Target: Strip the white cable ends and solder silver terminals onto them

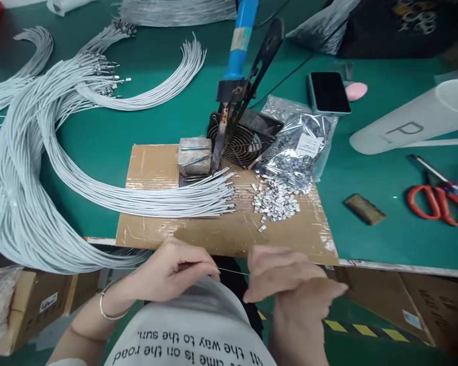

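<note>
The left hand (171,272) is closed in a pinch on one end of a thin grey wire (232,272), and the right hand (290,290) has its fingers curled narrow on the other end, so the wire runs taut between them, just off the near edge of the green tabletop (385,203). Just beyond both hands lies a flat brown cardboard sheet (213,234). On it, ahead of the left hand, rests a bundle of pale grey cables (156,201); ahead of the right hand sits a heap of small silvery metal pieces (277,203) beside a clear plastic bag (297,152). Farther off stands a blue-handled soldering iron (238,46). Well to the right of the right hand lie orange-handled scissors (438,203).
</note>
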Tool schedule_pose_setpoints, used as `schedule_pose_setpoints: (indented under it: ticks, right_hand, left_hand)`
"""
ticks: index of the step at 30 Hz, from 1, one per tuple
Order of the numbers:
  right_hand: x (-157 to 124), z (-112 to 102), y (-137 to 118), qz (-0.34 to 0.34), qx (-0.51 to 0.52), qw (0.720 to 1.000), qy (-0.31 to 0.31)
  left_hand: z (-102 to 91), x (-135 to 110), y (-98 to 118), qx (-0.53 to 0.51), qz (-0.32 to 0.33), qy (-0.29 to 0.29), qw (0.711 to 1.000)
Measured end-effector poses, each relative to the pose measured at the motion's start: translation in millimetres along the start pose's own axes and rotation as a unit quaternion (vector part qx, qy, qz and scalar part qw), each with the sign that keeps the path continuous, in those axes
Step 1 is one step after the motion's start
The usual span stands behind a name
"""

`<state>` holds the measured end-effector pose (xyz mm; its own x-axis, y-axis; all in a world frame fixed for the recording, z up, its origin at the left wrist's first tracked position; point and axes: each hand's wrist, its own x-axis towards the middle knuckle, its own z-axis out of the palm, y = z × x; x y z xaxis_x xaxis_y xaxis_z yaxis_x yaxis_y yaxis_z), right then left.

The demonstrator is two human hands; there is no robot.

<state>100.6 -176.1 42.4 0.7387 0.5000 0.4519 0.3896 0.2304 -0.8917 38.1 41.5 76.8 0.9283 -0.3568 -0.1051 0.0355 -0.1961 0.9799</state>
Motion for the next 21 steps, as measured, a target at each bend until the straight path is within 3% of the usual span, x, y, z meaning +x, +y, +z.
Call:
schedule_pose_setpoints:
  ticks: [4, 7, 9, 11, 13, 15, 16, 18, 21]
  right_hand:
    - [-1.6, -8.3, 6.2, -0.017, 0.116, 0.993, -0.008]
    - [-0.1, -1.3, 8.9, 0.008, 0.109, 0.992, -0.057]
    - [1.2, -0.8, 9.3, 0.036, 0.092, 0.995, -0.026]
    - [2.1, -7.7, 9.0, 0.069, 0.078, 0.994, 0.045]
    - [2.6, -18.8, 9.1, 0.093, 0.058, 0.988, 0.111]
    - [2.5, -28.3, 10.3, 0.108, 0.048, 0.982, 0.149]
    - [2.0, -31.1, 11.2, 0.115, 0.050, 0.979, 0.161]
    - [0.6, -32.9, 13.6, 0.132, 0.058, 0.974, 0.173]
    - [-1.6, -31.2, 17.1, 0.152, 0.067, 0.970, 0.178]
  left_hand:
    - [-4.4, 3.2, 0.2, 0.009, 0.010, 0.007, 1.000]
    - [0.6, 12.0, 0.1, 0.032, 0.047, -0.001, 0.998]
    - [2.9, 18.4, -4.9, 0.090, 0.085, 0.053, 0.991]
    - [2.0, 24.8, -16.0, 0.211, 0.130, 0.155, 0.956]
    - [-1.2, 31.3, -31.5, 0.369, 0.169, 0.234, 0.884]
    - [-4.3, 37.7, -46.6, 0.476, 0.188, 0.254, 0.821]
    - [-5.4, 40.5, -52.3, 0.500, 0.193, 0.257, 0.804]
    - [-6.1, 44.2, -58.1, 0.507, 0.205, 0.263, 0.795]
    - [-5.1, 43.3, -53.1, 0.463, 0.229, 0.281, 0.809]
